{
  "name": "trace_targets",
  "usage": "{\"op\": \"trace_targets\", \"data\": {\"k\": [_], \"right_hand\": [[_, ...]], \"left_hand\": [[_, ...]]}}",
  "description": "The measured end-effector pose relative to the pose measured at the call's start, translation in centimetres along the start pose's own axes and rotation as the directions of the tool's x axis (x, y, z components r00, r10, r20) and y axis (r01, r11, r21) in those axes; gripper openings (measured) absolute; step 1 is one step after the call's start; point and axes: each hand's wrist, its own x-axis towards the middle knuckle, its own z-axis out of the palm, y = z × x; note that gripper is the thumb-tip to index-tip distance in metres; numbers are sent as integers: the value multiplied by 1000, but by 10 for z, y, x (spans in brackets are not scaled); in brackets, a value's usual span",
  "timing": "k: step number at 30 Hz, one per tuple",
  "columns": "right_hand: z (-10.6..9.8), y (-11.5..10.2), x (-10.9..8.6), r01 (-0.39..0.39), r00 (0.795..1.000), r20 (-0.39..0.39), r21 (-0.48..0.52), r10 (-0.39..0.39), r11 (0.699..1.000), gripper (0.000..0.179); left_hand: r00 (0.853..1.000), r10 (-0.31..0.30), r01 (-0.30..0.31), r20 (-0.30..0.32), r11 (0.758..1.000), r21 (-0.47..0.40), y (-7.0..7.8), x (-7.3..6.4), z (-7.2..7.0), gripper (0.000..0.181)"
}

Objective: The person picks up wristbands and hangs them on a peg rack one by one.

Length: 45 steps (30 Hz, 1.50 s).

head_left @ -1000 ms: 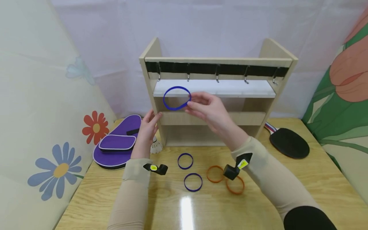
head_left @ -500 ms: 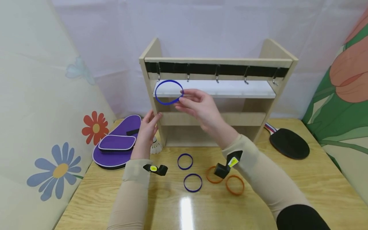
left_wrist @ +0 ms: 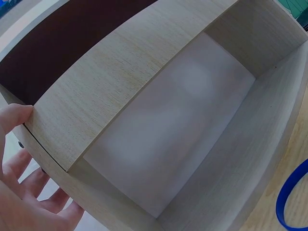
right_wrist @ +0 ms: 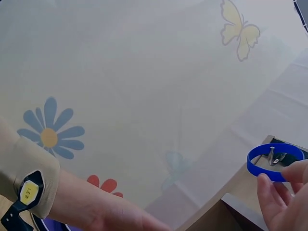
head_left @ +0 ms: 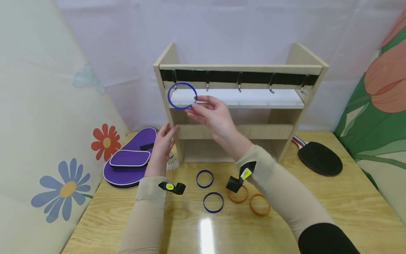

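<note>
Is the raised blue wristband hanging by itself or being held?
Held: the right hand pinches the blue wristband by its edge. The leftmost hook shows through the opening; whether it passes through, I cannot tell.

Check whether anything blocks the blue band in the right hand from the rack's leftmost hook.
Nothing visible does. The right hand pinches the blue band near the leftmost hook, which shows through the band's opening; whether they touch, I cannot tell. The left hand is lower, at the side of the rack.
</note>
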Motion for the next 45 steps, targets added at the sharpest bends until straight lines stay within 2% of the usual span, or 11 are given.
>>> {"op": "trace_targets", "data": {"k": [10, 45], "right_hand": [[0, 6, 6, -25, 999, -38, -12, 25, 1000, 32], [-10, 18, 3, -54, 999, -11, -140, 53, 989, 34]], "left_hand": [[1000, 3, -3, 7, 1000, -2, -1, 0, 0, 59], [1000, -4, 4, 0, 1000, 10, 1, -2, 0, 59]]}}
